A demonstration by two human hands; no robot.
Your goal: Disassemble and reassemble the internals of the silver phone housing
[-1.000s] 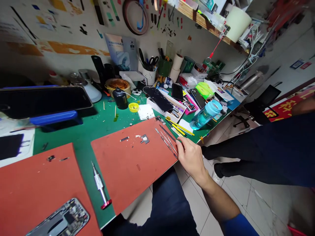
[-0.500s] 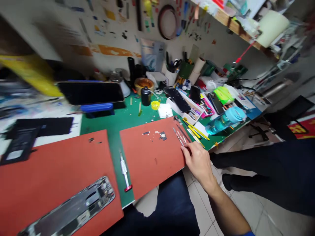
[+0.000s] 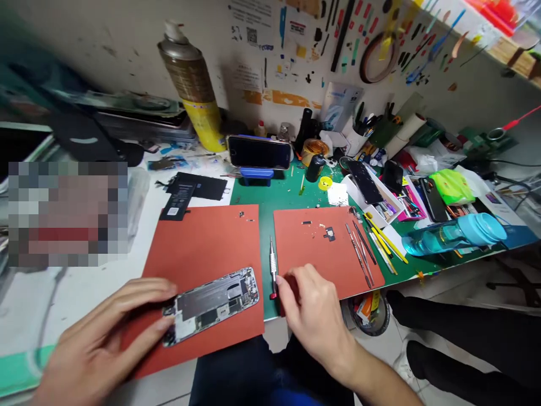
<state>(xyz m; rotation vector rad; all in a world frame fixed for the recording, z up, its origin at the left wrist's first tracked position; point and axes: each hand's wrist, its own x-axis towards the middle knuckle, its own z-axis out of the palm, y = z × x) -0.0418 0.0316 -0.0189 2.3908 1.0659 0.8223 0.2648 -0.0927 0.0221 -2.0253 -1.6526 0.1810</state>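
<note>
An opened phone housing [image 3: 203, 307] lies slantwise on the left red mat, its inner boards exposed. My left hand [image 3: 112, 327] grips its left end between thumb and fingers. Between the two mats rests a silver screwdriver [image 3: 273, 260] with a red cap. Beside its lower end is my right hand [image 3: 315, 316], fingers bent and thumb apart from them; the thumb tip is close to the handle, and contact is unclear. On the right mat [image 3: 313, 259] lie small phone parts [image 3: 329, 233] and several thin metal tools [image 3: 359, 254].
Behind the left mat [image 3: 203, 242] are black phone batteries [image 3: 180, 197]. A phone [image 3: 258, 152] leans on a blue stand, near a spray can [image 3: 190, 84]. Yellow-handled tools [image 3: 384, 237] and a blue water bottle [image 3: 456, 234] sit at right. Someone's dark-clothed legs [image 3: 456, 332] show beyond the table edge.
The view has swung left. My right hand has left the thin tools at the right mat's edge and come to the screwdriver. My left hand has entered view at the phone housing.
</note>
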